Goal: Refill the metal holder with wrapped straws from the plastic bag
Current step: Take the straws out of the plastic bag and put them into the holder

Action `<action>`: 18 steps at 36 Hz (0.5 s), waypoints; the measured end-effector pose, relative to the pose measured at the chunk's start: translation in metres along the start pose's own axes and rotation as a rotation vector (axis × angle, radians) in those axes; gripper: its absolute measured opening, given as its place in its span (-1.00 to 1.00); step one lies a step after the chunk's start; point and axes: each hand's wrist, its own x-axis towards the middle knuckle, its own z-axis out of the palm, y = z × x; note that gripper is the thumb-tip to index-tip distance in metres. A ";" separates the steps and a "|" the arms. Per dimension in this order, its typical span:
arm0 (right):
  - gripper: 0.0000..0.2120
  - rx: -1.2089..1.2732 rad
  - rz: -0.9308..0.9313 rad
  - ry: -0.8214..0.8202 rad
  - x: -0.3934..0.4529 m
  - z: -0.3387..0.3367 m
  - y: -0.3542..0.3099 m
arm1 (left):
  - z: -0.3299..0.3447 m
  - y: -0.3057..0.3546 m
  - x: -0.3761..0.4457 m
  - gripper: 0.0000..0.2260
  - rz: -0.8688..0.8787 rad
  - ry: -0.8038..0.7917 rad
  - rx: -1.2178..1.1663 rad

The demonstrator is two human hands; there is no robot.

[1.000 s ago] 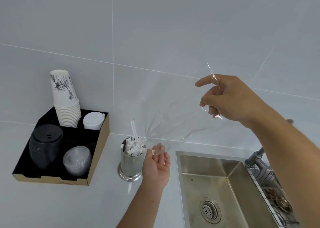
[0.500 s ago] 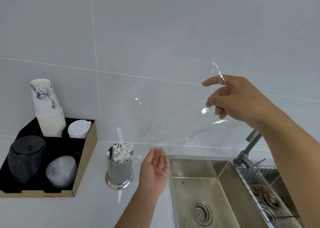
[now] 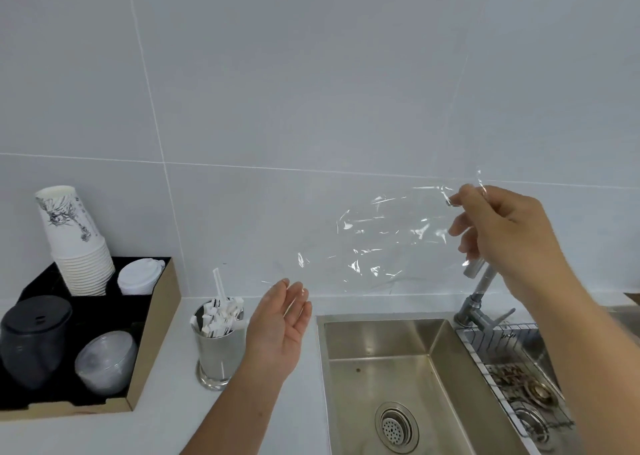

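Far left on the surface (image 3: 166,430): cardboard tray (image 3: 152,347) with stacked paper cups (image 3: 74,243), white lids (image 3: 140,276), black lids (image 3: 33,340), clear lids (image 3: 105,361). Just right of it, metal holder (image 3: 219,347) upright, packed with wrapped straws (image 3: 218,316), one sticking up. Left hand (image 3: 278,330) beside the holder, palm up, grip open, nothing in it. Sink (image 3: 398,378) to its right. Right hand (image 3: 502,233) raised above the sink, grip pinched on the clear plastic bag (image 3: 388,240), which looks empty.
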 end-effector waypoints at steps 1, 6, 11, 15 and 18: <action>-0.72 0.013 0.003 0.036 -0.001 0.000 0.005 | 0.000 0.005 -0.001 -0.93 0.023 -0.004 0.025; -0.66 0.012 0.013 0.079 -0.007 0.012 0.022 | -0.009 0.029 -0.009 -0.93 0.127 0.020 0.134; -0.66 -0.043 0.015 0.117 -0.019 0.034 0.031 | -0.031 0.062 -0.020 -0.92 0.182 0.022 0.234; -0.66 -0.051 0.036 0.106 -0.029 0.048 0.032 | -0.047 0.089 -0.030 -0.91 0.214 0.006 0.291; -0.68 -0.033 0.047 0.086 -0.038 0.062 0.026 | -0.057 0.108 -0.038 -0.91 0.241 0.013 0.316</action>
